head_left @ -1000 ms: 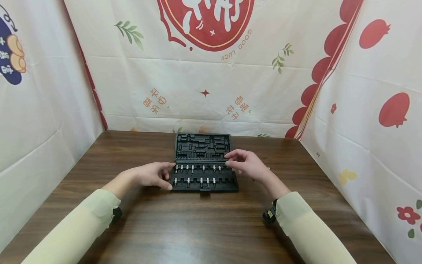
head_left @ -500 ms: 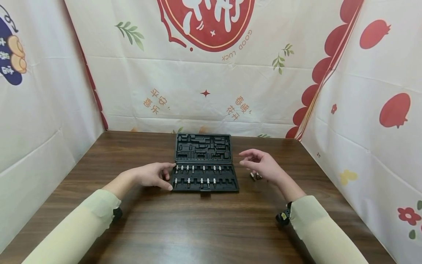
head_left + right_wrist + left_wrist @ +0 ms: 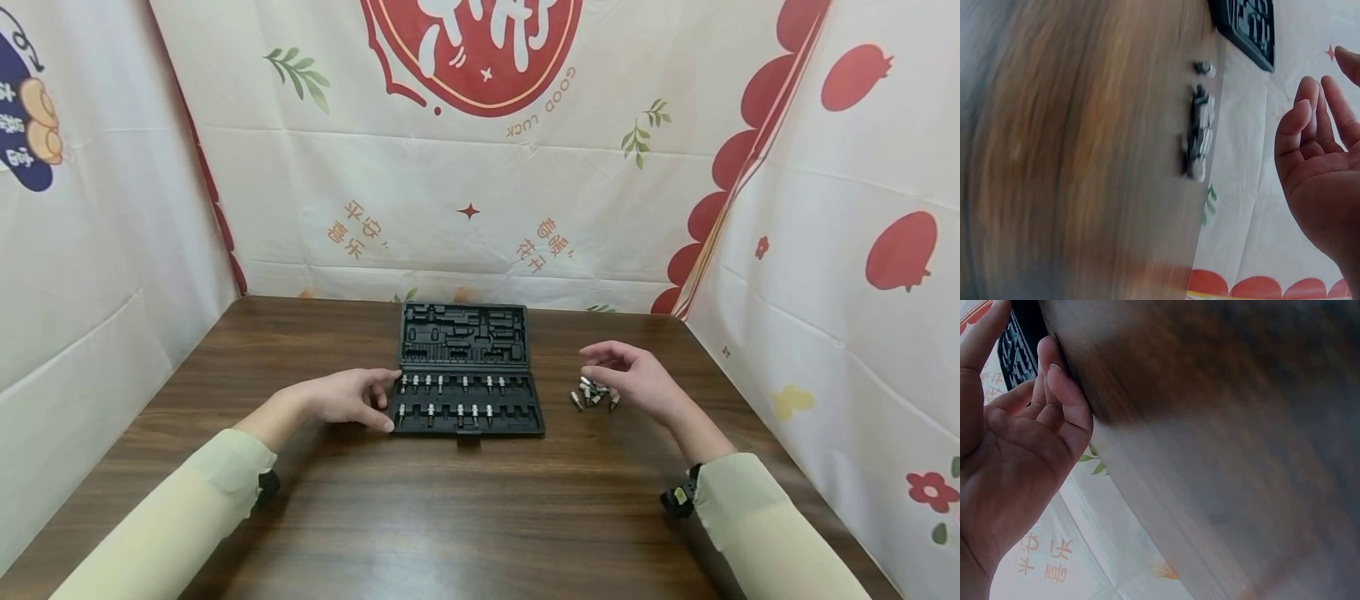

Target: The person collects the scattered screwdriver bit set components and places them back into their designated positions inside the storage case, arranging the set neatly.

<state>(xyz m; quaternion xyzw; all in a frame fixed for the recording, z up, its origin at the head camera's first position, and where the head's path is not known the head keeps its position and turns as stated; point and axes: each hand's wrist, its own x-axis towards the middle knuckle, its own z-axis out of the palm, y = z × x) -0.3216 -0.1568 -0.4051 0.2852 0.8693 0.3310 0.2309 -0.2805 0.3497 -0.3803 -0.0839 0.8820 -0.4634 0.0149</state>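
Observation:
My left hand (image 3: pixel 348 397) rests at the left side of an open black socket case (image 3: pixel 530 415); thumb and index fingertip touch its edge. In the left wrist view, the other fingers of the left hand (image 3: pixel 1022 437) bend loosely. Several silver bit sockets (image 3: pixel 461 414) stand in two rows in the case's lower half, with vacant slots between and to the right. My right hand (image 3: pixel 637 379) is in the air over a small pile of loose bit sockets (image 3: pixel 592 393). Nothing shows between the fingers of the right hand (image 3: pixel 1319 150), which are loosely bent and apart from the sockets (image 3: pixel 1200 134).
The case's moulded lid (image 3: pixel 465 335) leans back behind the rows. Underneath is a brown wooden table (image 3: pixel 450 517). Printed white cloth (image 3: pixel 420 175) hangs behind it and along both sides. A dark wrist device (image 3: pixel 678 498) sits at the right sleeve.
My right hand has moved right, from the right end of the case to over the loose sockets, bringing the pile into view. The left hand and case have stayed in place.

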